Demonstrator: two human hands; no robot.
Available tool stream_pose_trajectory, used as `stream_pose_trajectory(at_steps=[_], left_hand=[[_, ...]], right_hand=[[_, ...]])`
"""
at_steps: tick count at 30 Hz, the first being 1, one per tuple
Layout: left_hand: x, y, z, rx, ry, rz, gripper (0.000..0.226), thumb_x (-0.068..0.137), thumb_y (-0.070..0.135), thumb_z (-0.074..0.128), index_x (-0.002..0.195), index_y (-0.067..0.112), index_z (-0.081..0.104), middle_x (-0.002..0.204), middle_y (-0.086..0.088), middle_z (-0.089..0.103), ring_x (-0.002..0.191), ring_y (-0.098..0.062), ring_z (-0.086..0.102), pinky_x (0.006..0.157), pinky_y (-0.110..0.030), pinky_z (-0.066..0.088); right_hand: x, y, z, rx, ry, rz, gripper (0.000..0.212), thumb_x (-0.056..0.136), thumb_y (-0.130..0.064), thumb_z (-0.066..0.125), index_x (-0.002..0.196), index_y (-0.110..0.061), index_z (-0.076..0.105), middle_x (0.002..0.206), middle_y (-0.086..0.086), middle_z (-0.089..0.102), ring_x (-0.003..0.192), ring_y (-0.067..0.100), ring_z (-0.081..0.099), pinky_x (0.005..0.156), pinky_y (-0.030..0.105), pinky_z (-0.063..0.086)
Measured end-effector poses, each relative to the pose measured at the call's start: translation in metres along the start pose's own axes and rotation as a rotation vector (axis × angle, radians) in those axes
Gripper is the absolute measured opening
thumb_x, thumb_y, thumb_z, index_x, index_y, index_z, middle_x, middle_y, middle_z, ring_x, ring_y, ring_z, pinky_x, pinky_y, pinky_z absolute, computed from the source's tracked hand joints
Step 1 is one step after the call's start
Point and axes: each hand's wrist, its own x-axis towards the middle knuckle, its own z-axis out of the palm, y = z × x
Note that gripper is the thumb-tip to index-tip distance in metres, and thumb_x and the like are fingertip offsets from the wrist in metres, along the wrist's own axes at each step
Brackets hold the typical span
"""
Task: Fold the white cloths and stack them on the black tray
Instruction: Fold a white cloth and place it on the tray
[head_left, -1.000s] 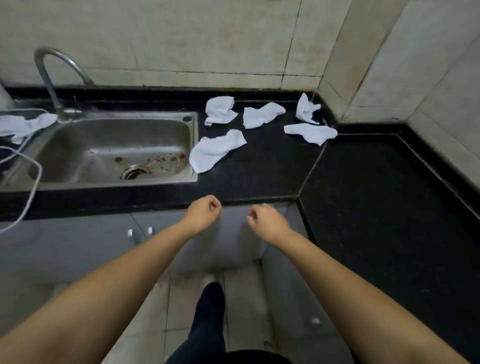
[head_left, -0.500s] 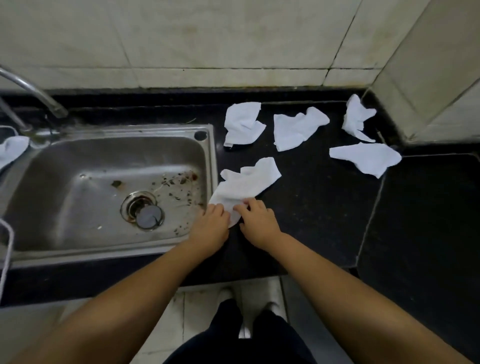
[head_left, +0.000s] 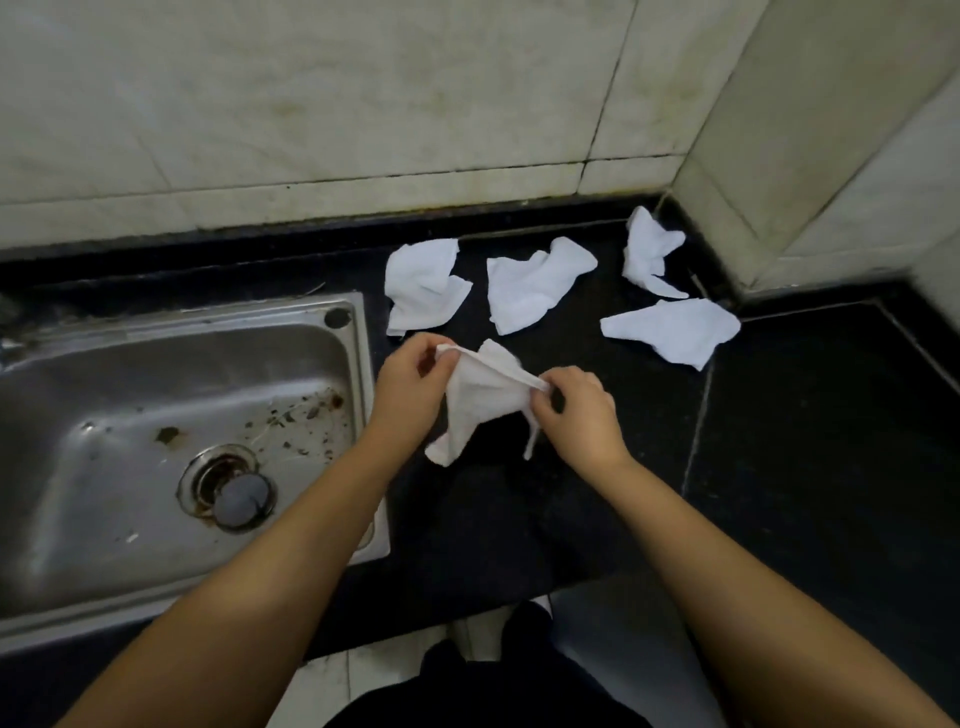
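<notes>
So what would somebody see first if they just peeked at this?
Probably the two hands, left hand and right hand, pinching a white cloth above the black counter. Then four more crumpled cloths lying behind it near the tiled wall, and the dirty steel sink on the left.

The white cloths (head_left: 524, 291) look soft, matt and crumpled on the dark, speckled, stone-like desk (head_left: 810, 441), left of which sits a dull, stained metal sink (head_left: 130, 384) beneath smooth, grimy wall tiles (head_left: 311, 93).
</notes>
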Motion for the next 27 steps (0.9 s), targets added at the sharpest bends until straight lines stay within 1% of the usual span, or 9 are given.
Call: stream_pose_trajectory(at_steps=[4, 7, 10, 12, 14, 19, 23, 25, 27], left_hand=[[0.020, 0.033, 0.022, -0.168, 0.055, 0.013, 0.016, 0.093, 0.011, 0.053, 0.082, 0.022, 0.059, 0.080, 0.007, 0.061, 0.074, 0.000, 0.056, 0.069, -0.011, 0.045], [0.033, 0.046, 0.033, -0.277, 0.078, -0.030, 0.010, 0.094, 0.013, 0.052, 0.089, 0.016, 0.061, 0.087, 0.000, 0.063, 0.084, -0.010, 0.060, 0.078, -0.025, 0.051], [0.047, 0.048, 0.040, -0.301, 0.102, -0.078, 0.014, 0.095, 0.018, 0.051, 0.089, 0.014, 0.063, 0.088, -0.002, 0.063, 0.089, -0.018, 0.058, 0.085, -0.037, 0.050], [0.058, 0.050, 0.042, -0.281, 0.110, -0.097, 0.018, 0.095, 0.021, 0.052, 0.083, 0.018, 0.064, 0.088, -0.005, 0.062, 0.089, -0.020, 0.056, 0.085, -0.040, 0.049], [0.069, 0.057, 0.045, -0.261, 0.101, -0.095, 0.019, 0.095, 0.022, 0.051, 0.083, 0.016, 0.063, 0.088, -0.008, 0.060, 0.087, -0.019, 0.054, 0.083, -0.038, 0.047], [0.090, 0.086, 0.044, -0.378, 0.055, -0.031, 0.021, 0.096, 0.019, 0.050, 0.081, 0.012, 0.062, 0.079, -0.005, 0.058, 0.076, -0.016, 0.054, 0.071, -0.032, 0.046], [0.077, 0.073, 0.042, -0.406, -0.029, -0.072, 0.020, 0.098, 0.017, 0.047, 0.088, 0.011, 0.063, 0.087, -0.005, 0.066, 0.080, -0.013, 0.063, 0.074, -0.027, 0.053], [0.059, 0.049, 0.043, -0.367, -0.104, -0.163, 0.019, 0.098, 0.017, 0.048, 0.091, 0.012, 0.064, 0.093, -0.005, 0.067, 0.087, -0.015, 0.063, 0.078, -0.028, 0.054], [0.035, 0.020, 0.045, -0.304, -0.199, -0.281, 0.019, 0.097, 0.016, 0.049, 0.089, 0.011, 0.065, 0.090, -0.003, 0.067, 0.084, -0.014, 0.062, 0.075, -0.024, 0.055]], right_hand=[[0.009, 0.024, -0.054, 0.194, 0.080, 0.102, 0.018, 0.087, -0.016, 0.054, 0.071, -0.024, 0.053, 0.078, -0.005, 0.054, 0.077, 0.016, 0.050, 0.072, 0.030, 0.041], [0.014, 0.040, -0.086, 0.259, 0.095, 0.107, 0.010, 0.089, -0.011, 0.053, 0.085, -0.013, 0.062, 0.082, -0.002, 0.059, 0.074, 0.011, 0.049, 0.061, 0.017, 0.038], [0.022, 0.054, -0.112, 0.346, 0.066, 0.062, 0.023, 0.095, -0.011, 0.050, 0.105, -0.021, 0.069, 0.095, -0.014, 0.065, 0.089, -0.001, 0.057, 0.076, 0.008, 0.043], [0.030, 0.057, -0.126, 0.530, 0.047, 0.021, 0.026, 0.097, -0.014, 0.051, 0.102, -0.031, 0.069, 0.097, -0.023, 0.069, 0.097, -0.004, 0.061, 0.087, 0.015, 0.048], [0.041, 0.055, -0.136, 0.693, 0.032, 0.035, 0.027, 0.097, -0.016, 0.051, 0.097, -0.034, 0.071, 0.098, -0.021, 0.071, 0.099, 0.002, 0.064, 0.088, 0.023, 0.052], [0.064, 0.044, -0.156, 0.908, 0.073, 0.102, 0.017, 0.094, -0.012, 0.055, 0.093, -0.018, 0.071, 0.089, 0.000, 0.070, 0.087, 0.014, 0.063, 0.086, 0.032, 0.049], [0.058, 0.056, -0.154, 0.910, 0.056, 0.106, 0.015, 0.094, -0.017, 0.056, 0.097, -0.014, 0.070, 0.096, 0.011, 0.068, 0.092, 0.021, 0.060, 0.092, 0.041, 0.048], [0.044, 0.072, -0.142, 0.869, 0.003, 0.164, 0.017, 0.094, -0.019, 0.055, 0.099, -0.009, 0.069, 0.100, 0.022, 0.067, 0.092, 0.026, 0.060, 0.093, 0.045, 0.047], [0.023, 0.092, -0.127, 0.863, -0.079, 0.272, 0.023, 0.094, -0.018, 0.055, 0.102, -0.001, 0.068, 0.106, 0.029, 0.066, 0.092, 0.029, 0.061, 0.091, 0.043, 0.047]])
